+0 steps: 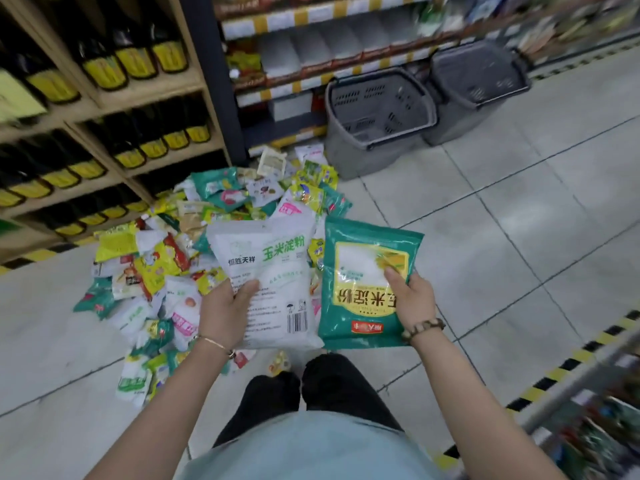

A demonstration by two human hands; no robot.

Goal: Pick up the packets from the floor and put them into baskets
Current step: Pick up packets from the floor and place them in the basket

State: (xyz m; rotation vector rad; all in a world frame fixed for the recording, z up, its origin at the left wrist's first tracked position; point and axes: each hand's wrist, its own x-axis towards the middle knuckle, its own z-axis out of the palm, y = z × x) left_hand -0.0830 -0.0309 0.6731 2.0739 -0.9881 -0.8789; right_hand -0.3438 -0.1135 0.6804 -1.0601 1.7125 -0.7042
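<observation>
My left hand [227, 308] grips a large white packet with green lettering [273, 271] by its left edge, thumb on the front. My right hand [414, 299] holds a green and yellow packet [360, 285] by its right edge, thumb pressed on its face. Both packets are lifted in front of me, above a heap of several packets [194, 244] spread on the tiled floor. Two grey baskets stand beyond the heap: the near basket [346, 147] and the far basket [446, 126], both open at the top and showing bare insides.
A wooden shelf of dark bottles [104, 109] runs along the left. A shelf unit with goods [311, 46] stands behind the baskets. Another rack [595, 410] is at the lower right. Pale floor tiles [519, 220] stretch to the right of the heap. My legs [311, 386] are below.
</observation>
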